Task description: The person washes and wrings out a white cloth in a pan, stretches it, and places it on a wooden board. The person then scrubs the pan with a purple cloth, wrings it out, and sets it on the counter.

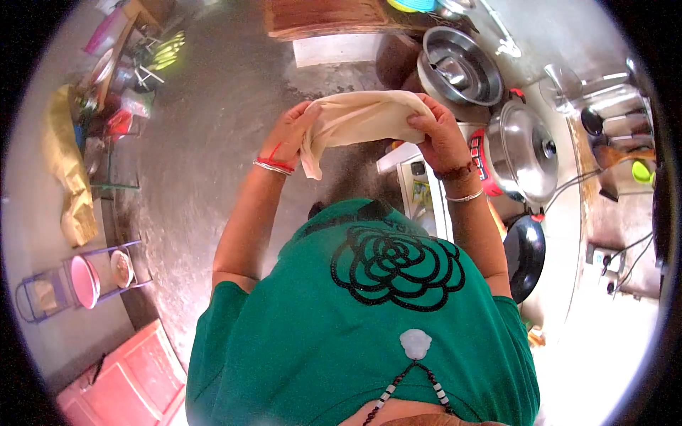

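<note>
A pale beige cloth (366, 122) is held up in front of me at the top middle of the head view, stretched between both hands. It sags in soft folds, and one end dangles below my left hand (293, 135), whose fingers are closed on its left edge. My right hand (442, 135) pinches the right edge, thumb on top, with the other fingers mostly hidden behind the cloth.
On the right are a large metal basin (486, 71), a lidded steel pot (529, 149) and a black pan (524, 259). A wooden table (327, 15) stands ahead. To the left are a rack with bowls (85, 282) and a pink door (131, 383).
</note>
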{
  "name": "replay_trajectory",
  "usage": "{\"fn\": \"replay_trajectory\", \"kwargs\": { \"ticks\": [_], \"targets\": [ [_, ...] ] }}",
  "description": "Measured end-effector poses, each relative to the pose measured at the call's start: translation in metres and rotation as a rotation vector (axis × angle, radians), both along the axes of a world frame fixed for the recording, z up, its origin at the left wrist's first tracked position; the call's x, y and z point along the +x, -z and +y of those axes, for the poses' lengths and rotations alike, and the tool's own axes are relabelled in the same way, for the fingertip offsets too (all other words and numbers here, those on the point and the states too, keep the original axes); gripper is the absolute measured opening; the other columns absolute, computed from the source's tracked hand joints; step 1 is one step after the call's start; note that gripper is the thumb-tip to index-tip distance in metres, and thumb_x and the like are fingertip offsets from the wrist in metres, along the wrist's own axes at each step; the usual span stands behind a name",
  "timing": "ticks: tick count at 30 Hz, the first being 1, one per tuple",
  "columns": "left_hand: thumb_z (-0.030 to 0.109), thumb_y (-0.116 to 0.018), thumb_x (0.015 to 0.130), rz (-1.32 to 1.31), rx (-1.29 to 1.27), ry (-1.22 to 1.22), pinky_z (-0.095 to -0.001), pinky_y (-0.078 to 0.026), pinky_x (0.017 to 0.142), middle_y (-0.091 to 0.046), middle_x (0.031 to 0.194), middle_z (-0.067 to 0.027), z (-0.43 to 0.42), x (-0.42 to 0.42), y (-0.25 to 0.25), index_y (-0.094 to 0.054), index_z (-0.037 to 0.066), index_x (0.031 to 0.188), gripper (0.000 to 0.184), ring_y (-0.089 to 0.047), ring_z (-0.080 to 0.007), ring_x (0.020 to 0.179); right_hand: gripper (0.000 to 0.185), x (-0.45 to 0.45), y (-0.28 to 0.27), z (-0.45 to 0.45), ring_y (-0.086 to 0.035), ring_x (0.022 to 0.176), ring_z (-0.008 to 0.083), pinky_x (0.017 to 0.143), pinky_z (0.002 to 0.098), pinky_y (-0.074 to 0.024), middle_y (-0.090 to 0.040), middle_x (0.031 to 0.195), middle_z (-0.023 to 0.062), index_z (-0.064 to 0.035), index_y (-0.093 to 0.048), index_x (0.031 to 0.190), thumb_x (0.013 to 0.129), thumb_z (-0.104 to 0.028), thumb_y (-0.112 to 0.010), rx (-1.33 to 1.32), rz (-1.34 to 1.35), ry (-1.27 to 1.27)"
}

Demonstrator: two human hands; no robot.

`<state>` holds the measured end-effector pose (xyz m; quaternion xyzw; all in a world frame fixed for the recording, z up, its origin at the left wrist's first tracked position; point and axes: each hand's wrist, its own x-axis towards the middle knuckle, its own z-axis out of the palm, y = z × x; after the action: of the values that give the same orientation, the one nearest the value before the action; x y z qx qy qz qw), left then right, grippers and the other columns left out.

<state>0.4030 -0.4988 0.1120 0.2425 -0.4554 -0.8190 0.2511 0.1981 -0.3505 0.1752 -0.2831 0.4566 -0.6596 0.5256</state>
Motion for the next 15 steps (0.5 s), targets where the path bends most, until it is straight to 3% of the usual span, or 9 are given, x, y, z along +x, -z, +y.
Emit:
{"fn": "replay_trajectory", "kwargs": {
  "ticks": [3,4,6,9,10,12,14,15],
  "targets": [
    [0.024,-0.055,0.091,-0.032,0.033,-0.122,-0.0242,-0.048,0.075,-0.062,0.094,-0.0023,0.013,0.010,0.007,-0.059,0.002,0.106,0.027,-0.058,-0.0095,0.082,0.025,-0.001,0.000,-0.006,-0.058,0.081,0.0119,0.076,0.0243,-0.0471,-0.062,0.092,0.0048,-0.0029,-0.058,0.102,0.077,-0.002,-0.060,0.064,0.458,0.052],
    [0.027,-0.053,0.092,-0.001,0.046,-0.142,-0.0274,-0.048,0.078,-0.062,0.099,-0.0047,0.018,0.015,0.007,-0.057,0.002,0.109,0.031,-0.059,-0.0127,0.085,0.025,0.001,-0.001,-0.010,-0.058,0.081,0.0119,0.076,0.0243,-0.0471,-0.062,0.092,0.0048,-0.0029,-0.058,0.102,0.077,-0.002,-0.060,0.060,0.462,0.036],
    [0.031,-0.052,0.092,0.031,0.057,-0.178,-0.0305,-0.048,0.081,-0.062,0.103,-0.0071,0.026,0.022,0.009,-0.056,0.001,0.111,0.035,-0.060,-0.0160,0.089,0.026,0.005,-0.003,-0.017,-0.058,0.080,0.0120,0.074,0.0236,-0.0472,-0.062,0.091,0.0039,-0.0027,-0.058,0.102,0.076,-0.001,-0.062,-0.061,0.718,0.242],
    [0.034,-0.053,0.091,0.130,0.152,-0.279,-0.0323,-0.048,0.083,-0.062,0.105,-0.0110,0.036,0.032,0.012,-0.055,0.000,0.114,0.041,-0.060,-0.0199,0.093,0.034,0.006,-0.001,-0.025,-0.057,0.086,0.0125,0.077,0.0245,-0.0468,-0.061,0.098,0.0050,-0.0019,-0.053,0.109,0.076,0.002,-0.061,-0.124,0.614,0.217],
    [0.034,-0.053,0.091,0.131,0.149,-0.295,-0.0323,-0.048,0.083,-0.062,0.105,-0.0110,0.040,0.033,0.013,-0.055,0.000,0.114,0.041,-0.060,-0.0199,0.093,0.037,0.008,0.001,-0.027,-0.057,0.088,0.0127,0.078,0.0250,-0.0467,-0.060,0.100,0.0055,-0.0018,-0.051,0.112,0.076,0.002,-0.060,-0.170,0.518,0.204],
    [0.031,-0.055,0.090,0.086,0.315,-0.280,-0.0296,-0.048,0.082,-0.064,0.101,-0.0071,0.048,0.032,0.018,-0.059,0.003,0.107,0.034,-0.061,-0.0166,0.090,0.038,0.009,0.005,-0.033,-0.055,0.090,0.0127,0.079,0.0257,-0.0464,-0.058,0.102,0.0054,-0.0016,-0.048,0.115,0.078,0.002,-0.057,-0.183,0.571,0.157],
    [0.034,-0.054,0.090,-0.047,0.158,-0.221,-0.0299,-0.046,0.085,-0.062,0.105,-0.0059,0.050,0.032,0.054,-0.057,0.003,0.111,0.038,-0.058,-0.0147,0.095,0.036,0.013,0.009,-0.037,-0.054,0.089,0.0122,0.078,0.0255,-0.0460,-0.057,0.100,0.0044,-0.0022,-0.049,0.115,0.080,0.001,-0.055,-0.256,0.443,0.074],
    [0.037,-0.054,0.090,-0.249,0.026,-0.157,-0.0327,-0.045,0.088,-0.060,0.109,-0.0049,0.047,0.031,0.067,-0.053,0.006,0.117,0.041,-0.055,-0.0159,0.101,0.034,0.012,0.014,-0.040,-0.053,0.088,0.0111,0.078,0.0247,-0.0454,-0.056,0.099,0.0032,-0.0032,-0.050,0.113,0.080,0.000,-0.055,-0.285,0.543,0.082]
  ]
}}
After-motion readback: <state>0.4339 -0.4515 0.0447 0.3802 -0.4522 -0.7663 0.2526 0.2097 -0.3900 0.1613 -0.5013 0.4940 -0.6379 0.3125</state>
